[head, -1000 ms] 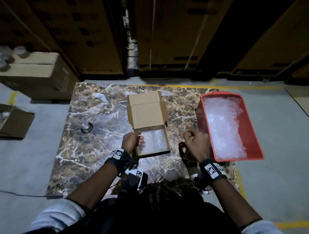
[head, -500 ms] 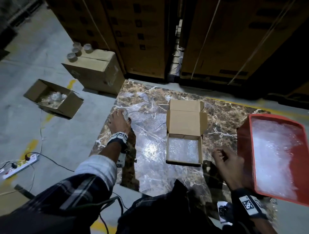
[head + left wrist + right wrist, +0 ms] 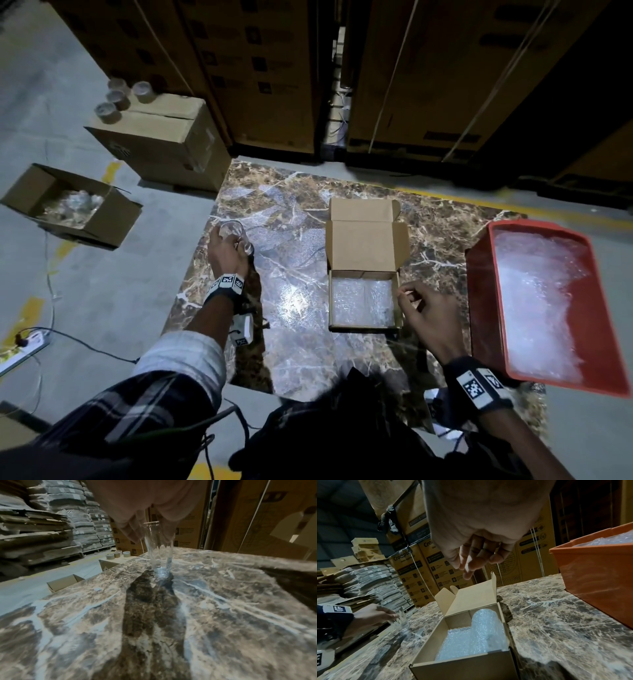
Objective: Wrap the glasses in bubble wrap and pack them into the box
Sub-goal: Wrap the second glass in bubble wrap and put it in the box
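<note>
A clear drinking glass (image 3: 236, 236) (image 3: 158, 555) stands at the marble table's left side. My left hand (image 3: 224, 250) grips it near the rim, fingers (image 3: 132, 534) curled round it; its base looks just on or barely off the table. The small cardboard box (image 3: 363, 325) (image 3: 462, 665) sits open mid-table with bubble-wrapped bundles (image 3: 361, 303) (image 3: 481, 632) inside. My right hand (image 3: 423, 311) (image 3: 476, 555) hovers beside the box's right wall, fingers loosely bent, holding nothing. A red tray (image 3: 479, 308) (image 3: 594, 574) at the right holds bubble wrap (image 3: 541, 298).
The marble table (image 3: 294, 342) has bare room between the glass and the box. On the floor to the left are an open carton with wrapped items (image 3: 68, 205), a closed carton (image 3: 164, 144) topped with tape rolls (image 3: 116, 97), and cables. Tall cartons stand behind.
My left hand left the box, reached to the table's left and took hold of the glass. My right hand stayed near the box. The head view swung left.
</note>
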Demonstrator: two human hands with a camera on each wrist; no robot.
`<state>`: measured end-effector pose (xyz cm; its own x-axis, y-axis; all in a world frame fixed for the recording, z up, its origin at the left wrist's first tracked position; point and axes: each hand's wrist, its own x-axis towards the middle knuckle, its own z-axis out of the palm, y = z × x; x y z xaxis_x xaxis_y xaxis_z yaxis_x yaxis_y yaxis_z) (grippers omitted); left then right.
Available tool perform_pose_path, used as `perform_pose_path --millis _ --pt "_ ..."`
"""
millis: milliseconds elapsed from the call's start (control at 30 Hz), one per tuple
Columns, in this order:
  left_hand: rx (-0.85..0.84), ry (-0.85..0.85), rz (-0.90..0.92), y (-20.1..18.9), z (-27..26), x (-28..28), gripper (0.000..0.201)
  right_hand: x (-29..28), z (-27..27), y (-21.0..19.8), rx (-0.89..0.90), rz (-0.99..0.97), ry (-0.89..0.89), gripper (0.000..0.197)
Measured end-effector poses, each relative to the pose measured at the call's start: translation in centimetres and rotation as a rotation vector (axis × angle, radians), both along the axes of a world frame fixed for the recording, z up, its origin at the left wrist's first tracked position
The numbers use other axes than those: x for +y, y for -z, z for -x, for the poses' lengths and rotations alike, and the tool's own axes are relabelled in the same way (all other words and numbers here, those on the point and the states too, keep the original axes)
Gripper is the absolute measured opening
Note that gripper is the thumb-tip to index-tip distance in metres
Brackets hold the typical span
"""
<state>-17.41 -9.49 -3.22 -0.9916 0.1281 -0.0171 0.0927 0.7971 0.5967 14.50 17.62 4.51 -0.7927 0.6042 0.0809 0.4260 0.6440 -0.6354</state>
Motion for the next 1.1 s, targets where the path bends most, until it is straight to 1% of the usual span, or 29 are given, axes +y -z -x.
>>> perform_pose_path --millis 67,133,167,200,267,367,467,567,633,700,767,867,933,1033,1100 --pt "0.031 -0.019 -0.025 -0.9 -0.6 0.6 0.015 0.4 -0.1 0.0 0.003 0.003 0.003 0.008" --pt "0.047 0.01 -0.11 -2.5 -1.6 1.6 0.008 1.0 -0.4 0.4 -0.001 -0.004 0.012 0.007" --pt "0.08 0.017 -0.143 -3.2 -2.1 2.1 0.004 1.3 -0.6 0.6 -0.011 0.001 0.018 0.009" --pt "0.105 0.017 -0.172 -4.4 -2.7 2.7 0.005 1.7 -0.8 0.8 -0.021 0.008 0.026 0.012" --pt "0.116 0.021 -0.271 -6.2 -3.9 3.8 0.014 2.2 -1.0 1.0 -0.042 0.012 0.036 0.017" --pt "0.125 0.073 -0.422 -8.6 -5.9 5.8 0.021 2.8 -1.1 0.4 -0.035 0.0 0.045 0.013" --pt "0.124 0.201 -0.541 -11.3 -8.3 8.4 0.027 3.4 -1.1 -0.7 0.003 -0.019 0.064 0.014" --pt "0.114 0.346 -0.609 -14.0 -11.0 11.2 0.044 4.4 -1.5 -1.7 0.061 -0.028 0.085 0.012" --pt "0.025 0.429 -0.678 -15.6 -12.8 13.0 0.05 5.4 -2.1 -2.0 0.09 -0.016 0.108 0.013" --pt "-0.1 0.502 -0.752 -16.8 -14.5 14.5 0.054 6.7 -3.1 -2.3 0.114 -0.025 0.168 0.013" --pt "-0.221 0.565 -0.828 -17.9 -16.2 15.7 0.059 8.3 -4.2 -3.1 0.153 0.008 0.226 0.011" --pt "-0.395 0.595 -0.892 -18.7 -18.3 17.1 0.056 11.9 -6.3 -4.8 0.149 -0.006 0.286 0.004" --pt "-0.483 0.597 -0.889 -19.1 -19.4 17.8 0.049 15.2 -7.9 -5.2 0.058 0.02 0.3 0.005" --pt "-0.579 0.599 -0.894 -19.7 -20.8 18.4 0.041 19.6 -10.0 -5.5 -0.139 0.177 0.271 0.009" --pt "-0.62 0.596 -0.899 -20.0 -21.6 18.8 0.035 21.7 -10.9 -5.2 -0.221 0.215 0.267 0.012"
